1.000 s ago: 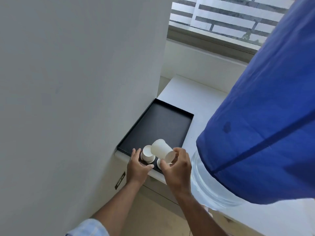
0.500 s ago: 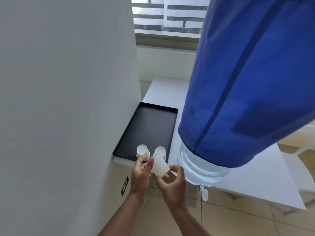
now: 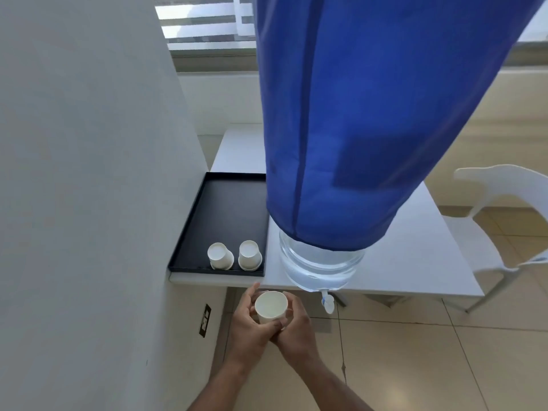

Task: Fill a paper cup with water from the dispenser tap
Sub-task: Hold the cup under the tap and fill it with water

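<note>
A white paper cup (image 3: pixel 271 306) stands upright and empty, mouth up, cradled between both hands below the table edge. My left hand (image 3: pixel 249 321) wraps its left side and my right hand (image 3: pixel 296 327) wraps its right side. The dispenser is a large clear water bottle (image 3: pixel 320 264) under a blue cloth cover (image 3: pixel 370 120), standing on the white table (image 3: pixel 415 262). Its small white tap (image 3: pixel 327 302) with a blue lever hangs over the table's front edge, to the right of the cup and apart from it.
A black tray (image 3: pixel 225 203) by the wall holds two upside-down paper cups (image 3: pixel 221 256) (image 3: pixel 249 255). A grey wall (image 3: pixel 89 173) stands close on the left with a socket (image 3: pixel 205 320). A white chair (image 3: pixel 504 209) is at the right. Tiled floor lies below.
The cup was lifted off the tray, turned mouth up and brought down below the table edge in both hands. The view swung right, bringing the tap into sight.
</note>
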The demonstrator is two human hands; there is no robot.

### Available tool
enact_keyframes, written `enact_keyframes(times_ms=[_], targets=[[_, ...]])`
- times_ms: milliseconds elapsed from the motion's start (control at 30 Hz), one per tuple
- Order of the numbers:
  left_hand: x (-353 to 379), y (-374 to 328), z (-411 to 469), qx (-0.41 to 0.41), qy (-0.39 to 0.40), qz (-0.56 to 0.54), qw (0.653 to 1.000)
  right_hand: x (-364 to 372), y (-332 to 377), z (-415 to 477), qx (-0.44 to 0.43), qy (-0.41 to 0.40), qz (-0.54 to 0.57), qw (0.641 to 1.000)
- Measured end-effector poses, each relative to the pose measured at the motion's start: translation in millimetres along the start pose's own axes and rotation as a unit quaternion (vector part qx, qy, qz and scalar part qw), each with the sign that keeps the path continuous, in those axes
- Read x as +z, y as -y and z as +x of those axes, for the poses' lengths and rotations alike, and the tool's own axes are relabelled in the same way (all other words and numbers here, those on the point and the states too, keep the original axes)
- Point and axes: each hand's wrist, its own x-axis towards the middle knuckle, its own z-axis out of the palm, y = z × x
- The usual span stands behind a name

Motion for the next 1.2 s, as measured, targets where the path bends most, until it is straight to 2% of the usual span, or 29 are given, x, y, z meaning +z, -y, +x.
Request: enact_keyframes(times_ms=[300,567,700,833,967,1200], targets=[[27.8,19.3,0.5,-0.034,0.047,0.029,0.998,-16.9,-39.6,1.6,0.040,0.003,-0.037,0.999],[60.5,7.2,13.7,0.045,0.078,0.218,0.972,-46.4,-87.7,22.5,0.153,-0.007,-0.091,0.984],[86.7,4.7,25.1,0.108,0.113,0.322,0.934,-65.8,-90.2,44.8,0.174,-0.039,-0.114,0.977],[108.9,1.6,27.3,0.174,0.144,0.416,0.881,-76.2,-86.0,59.0,0.190,-0.063,-0.144,0.969],[123.2,2.2,27.8,0.229,0.122,0.480,0.838,-79.0,-89.0,64.9,0.161,-0.080,-0.141,0.974],[121.9,12.5,35.3,0.319,0.142,0.558,0.753,-79.2,-97.7,62.3,0.107,-0.102,-0.123,0.981]])
